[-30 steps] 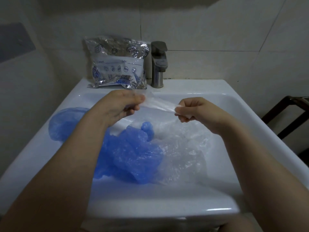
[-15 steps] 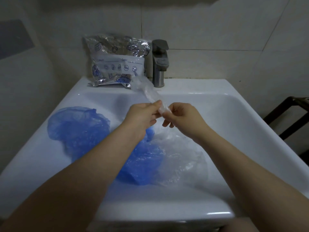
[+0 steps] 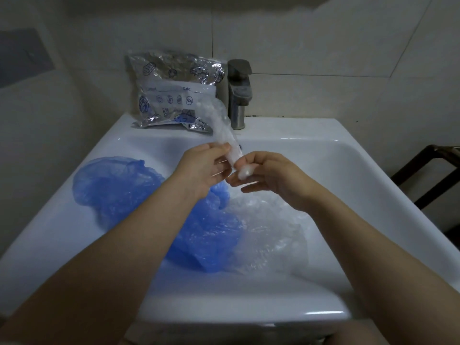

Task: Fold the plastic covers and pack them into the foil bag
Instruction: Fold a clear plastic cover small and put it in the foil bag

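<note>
Over the middle of the white sink (image 3: 361, 185), my left hand (image 3: 204, 168) and my right hand (image 3: 263, 173) meet, both pinching a clear plastic cover (image 3: 221, 125) folded into a narrow strip. Its free end sticks up toward the tap. Its lower end is rolled small between my right fingers. A silver foil bag (image 3: 174, 90) with printed fish drawings leans against the wall at the sink's back left. Blue plastic covers (image 3: 117, 185) lie crumpled in the basin's left and middle, partly under my left forearm. More clear covers (image 3: 268, 235) lie in the basin below my right forearm.
A metal tap (image 3: 239, 93) stands at the back of the sink, right of the foil bag. Tiled walls close in behind and on the left. A dark wooden frame (image 3: 428, 170) stands to the right of the sink.
My hands came together from being spread apart. The clear cover went from stretched between them to a folded strip standing up, and my right fingers have rolled up its lower end.
</note>
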Demonstrator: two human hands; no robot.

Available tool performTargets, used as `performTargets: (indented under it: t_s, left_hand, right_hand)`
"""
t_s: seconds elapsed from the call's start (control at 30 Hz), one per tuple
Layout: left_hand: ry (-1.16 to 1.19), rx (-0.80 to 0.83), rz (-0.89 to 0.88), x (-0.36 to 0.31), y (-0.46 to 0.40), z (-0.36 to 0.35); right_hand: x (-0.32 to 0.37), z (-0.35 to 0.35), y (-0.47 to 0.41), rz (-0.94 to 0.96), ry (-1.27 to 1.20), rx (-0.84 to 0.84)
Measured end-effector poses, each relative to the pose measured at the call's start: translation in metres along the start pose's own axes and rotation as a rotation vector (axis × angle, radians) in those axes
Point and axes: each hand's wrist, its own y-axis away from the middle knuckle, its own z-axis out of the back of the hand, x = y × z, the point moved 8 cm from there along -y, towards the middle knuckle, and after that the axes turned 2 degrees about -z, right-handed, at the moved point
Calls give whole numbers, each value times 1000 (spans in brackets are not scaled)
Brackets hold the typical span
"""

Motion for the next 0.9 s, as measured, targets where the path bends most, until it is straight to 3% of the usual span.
performTargets:
  t_s: [0.1, 0.33, 0.53, 0.63, 0.7, 0.8, 0.9]
  left_hand:
    - [-2, 48, -4, 0, 1, -4]
    - [-103, 143, -30, 2, 5, -18]
    - [-148, 160, -45, 3, 8, -22]
    - [-132, 157, -20, 5, 7, -19]
    - [-96, 173, 8, 4, 7, -19]
    - [-61, 168, 35, 4, 7, -17]
    - [-85, 167, 52, 5, 7, -15]
  right_hand:
    - [1, 4, 2, 20, 69, 1]
    - [-7, 25, 0, -7, -24, -331]
    - [-11, 34, -2, -1, -2, -471]
    - [8, 37, 1, 220, 296, -529]
    - [24, 29, 4, 365, 490, -465]
    - [30, 17, 5, 450, 680, -325]
    - [35, 14, 6, 557, 857, -351]
